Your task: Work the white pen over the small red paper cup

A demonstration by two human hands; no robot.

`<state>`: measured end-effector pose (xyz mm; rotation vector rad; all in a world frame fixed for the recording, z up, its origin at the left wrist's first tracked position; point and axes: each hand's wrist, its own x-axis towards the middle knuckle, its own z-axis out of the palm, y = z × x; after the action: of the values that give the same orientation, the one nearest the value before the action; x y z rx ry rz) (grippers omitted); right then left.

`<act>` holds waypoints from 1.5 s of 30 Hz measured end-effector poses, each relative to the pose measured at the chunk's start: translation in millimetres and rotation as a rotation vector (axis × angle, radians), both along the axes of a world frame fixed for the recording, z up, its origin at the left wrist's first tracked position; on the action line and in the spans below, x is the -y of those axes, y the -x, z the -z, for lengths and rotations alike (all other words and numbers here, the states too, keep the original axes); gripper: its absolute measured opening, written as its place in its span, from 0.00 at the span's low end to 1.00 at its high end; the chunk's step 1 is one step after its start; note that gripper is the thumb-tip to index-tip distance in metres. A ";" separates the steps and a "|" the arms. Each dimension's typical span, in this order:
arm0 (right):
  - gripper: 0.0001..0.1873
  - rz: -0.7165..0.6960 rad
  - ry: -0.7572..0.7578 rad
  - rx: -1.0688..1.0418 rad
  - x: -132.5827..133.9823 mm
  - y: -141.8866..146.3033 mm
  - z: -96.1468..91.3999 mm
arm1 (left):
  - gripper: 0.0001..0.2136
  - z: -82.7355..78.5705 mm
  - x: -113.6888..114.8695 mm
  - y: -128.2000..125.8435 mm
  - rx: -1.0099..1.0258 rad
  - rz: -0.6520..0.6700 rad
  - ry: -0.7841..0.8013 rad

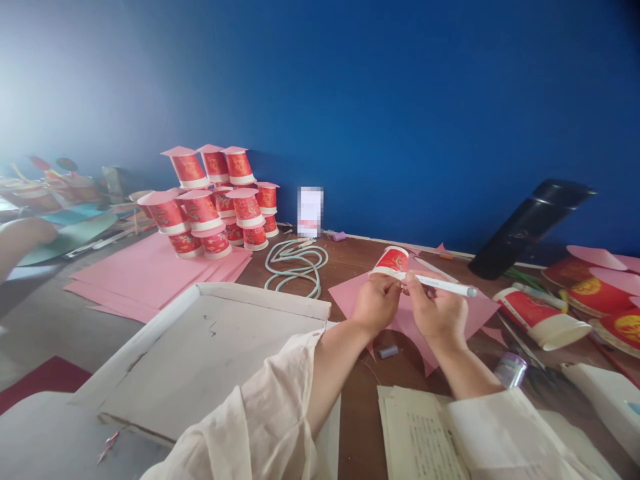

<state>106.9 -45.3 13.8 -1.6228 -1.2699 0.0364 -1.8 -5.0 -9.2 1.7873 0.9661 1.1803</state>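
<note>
Fingers curled in, both hands, above desk and pink sheet.
Red cup over sheet, just beyond fingers; left hand nearer, hold unclear. White pen pinched in right hand, long axis crosswise, blunt end right, other end by cup's near rim. Pen tip hidden; cup's mouth hard to make out.

1. I had one feed, from a camera on the person's head, looking forward and down.
2. It faced a blue wall, whose foot sloped down toward the right of my picture.
3. Below, I saw the brown tabletop from above, from the person's own side.
4. The left hand and right hand sat right of centre, near the lens; the cream sleeves, nearer still, crossed the bottom edge.
</note>
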 end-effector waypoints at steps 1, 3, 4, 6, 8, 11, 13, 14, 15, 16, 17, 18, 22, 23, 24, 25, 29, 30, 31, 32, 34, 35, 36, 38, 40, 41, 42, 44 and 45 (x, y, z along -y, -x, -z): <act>0.21 -0.002 0.013 -0.012 0.6 0.4 -0.5 | 0.12 0.2 0.0 -0.2 -0.015 -0.004 0.009; 0.22 0.004 0.045 -0.034 1.5 1.0 -1.7 | 0.12 0.6 0.1 -0.6 -0.037 -0.019 0.018; 0.21 0.009 0.058 -0.040 1.9 1.2 -2.3 | 0.12 0.7 0.1 -0.8 -0.041 -0.026 0.017; 0.20 0.025 0.072 -0.048 2.4 1.6 -3.4 | 0.12 0.6 0.3 -1.2 -0.034 -0.030 0.007; 0.19 0.035 0.072 -0.045 2.8 2.0 -4.4 | 0.12 0.3 0.6 -1.4 -0.032 -0.028 0.001; 0.18 0.020 0.050 -0.046 3.1 2.5 -5.2 | 0.12 -0.3 1.0 -1.4 -0.052 -0.031 0.007; 0.18 0.013 0.033 -0.039 3.3 2.7 -5.4 | 0.13 -0.4 0.9 -1.3 -0.053 -0.031 0.002; 0.19 0.015 0.027 -0.029 3.3 2.8 -5.3 | 0.13 -0.4 0.8 -1.3 -0.049 -0.032 -0.005; 0.19 0.018 0.025 -0.014 3.3 2.9 -5.2 | 0.12 -0.3 0.6 -1.2 -0.043 -0.033 -0.012; 0.19 0.021 0.024 0.003 3.2 3.0 -5.0 | 0.12 -0.3 0.4 -1.1 -0.036 -0.035 -0.015; 0.19 0.022 0.020 0.016 3.1 3.1 -4.7 | 0.12 -0.3 0.3 -1.1 -0.031 -0.036 -0.016; 0.19 0.022 0.011 0.024 3.0 3.3 -4.5 | 0.12 -0.4 0.2 -0.9 -0.025 -0.035 -0.018; 0.18 0.031 -0.044 0.036 1.2 3.4 -3.4 | 0.11 -2.3 0.9 -0.5 0.013 -0.012 -0.036; 0.17 0.038 -0.054 0.043 0.5 3.2 -3.1 | 0.11 -2.8 1.3 -0.4 0.020 -0.009 -0.039; 0.17 0.042 -0.062 0.049 -0.2 2.9 -2.8 | 0.11 -3.2 1.7 -0.4 0.024 -0.005 -0.039; 0.17 0.041 -0.069 0.053 -0.8 2.5 -2.4 | 0.11 -3.3 2.0 -0.4 0.026 -0.003 -0.036; 0.18 0.023 -0.061 0.038 -1.7 0.4 -0.8 | 0.12 -1.6 1.9 -0.7 0.024 0.001 -0.029; 0.18 0.025 -0.048 0.027 -1.4 0.0 -0.5 | 0.12 -1.0 1.6 -0.8 0.019 -0.004 -0.032; 0.17 0.032 -0.035 0.017 -1.0 -0.3 -0.4 | 0.12 -0.5 1.2 -0.8 0.012 -0.010 -0.036; 0.17 0.039 -0.021 0.011 -0.6 -0.4 -0.4 | 0.13 -0.1 0.8 -0.9 0.004 -0.015 -0.039; 0.17 0.050 -0.008 0.019 -0.1 -0.3 -0.4 | 0.13 -0.2 0.3 -0.9 -0.002 -0.016 -0.040; 0.18 0.047 -0.011 0.029 -0.1 -0.1 -0.4 | 0.12 -0.4 0.2 -0.9 0.004 -0.015 -0.040; 0.18 0.037 -0.021 0.035 -0.4 0.0 -0.3 | 0.12 -0.8 0.3 -0.9 0.013 -0.011 -0.040; 0.19 0.015 -0.050 0.034 -1.2 -0.1 0.1 | 0.11 -1.4 0.9 -0.9 0.029 -0.005 -0.039; 0.19 0.008 -0.064 0.037 -2.0 -0.9 0.5 | 0.12 -1.5 1.7 -0.9 0.019 -0.007 -0.036; 0.19 0.014 -0.058 0.046 -2.2 -1.4 0.7 | 0.12 -1.5 2.0 -0.9 0.004 -0.011 -0.033; 0.18 0.024 -0.047 0.058 -2.2 -2.0 0.7 | 0.12 -1.4 2.3 -0.9 -0.012 -0.017 -0.032; 0.19 0.037 -0.024 0.071 -1.5 -2.8 0.4 | 0.13 -1.2 2.6 -0.8 -0.034 -0.031 -0.033; 0.19 0.042 -0.016 0.073 -1.1 -2.9 0.1 | 0.13 -1.2 2.7 -0.7 -0.038 -0.033 -0.032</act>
<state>109.9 -44.3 13.7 -1.6489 -1.2884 -0.0598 -1.1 -7.7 -8.0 1.8314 1.0076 1.1929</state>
